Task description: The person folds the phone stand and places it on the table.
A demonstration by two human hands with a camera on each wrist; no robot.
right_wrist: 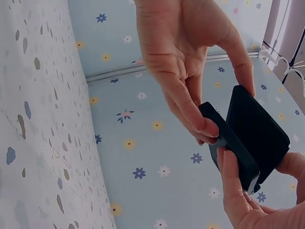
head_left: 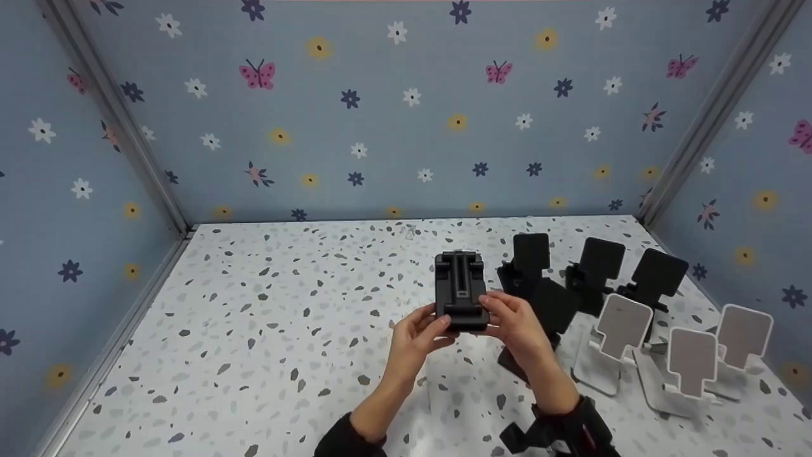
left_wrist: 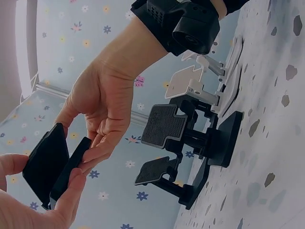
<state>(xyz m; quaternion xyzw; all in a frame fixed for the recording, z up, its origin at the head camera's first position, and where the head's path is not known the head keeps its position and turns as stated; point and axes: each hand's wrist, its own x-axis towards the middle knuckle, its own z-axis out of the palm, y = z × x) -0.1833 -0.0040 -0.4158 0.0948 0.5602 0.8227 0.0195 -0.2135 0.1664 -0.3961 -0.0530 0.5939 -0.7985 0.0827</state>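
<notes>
Blue flowered walls [head_left: 380,70] enclose a speckled surface [head_left: 273,317]. Above it, the left hand [head_left: 412,338] and right hand [head_left: 519,324] pinch a partly folded black holder [head_left: 446,289] between fingers and thumbs, left of black stands [head_left: 601,259] and white stands [head_left: 693,355].
</notes>
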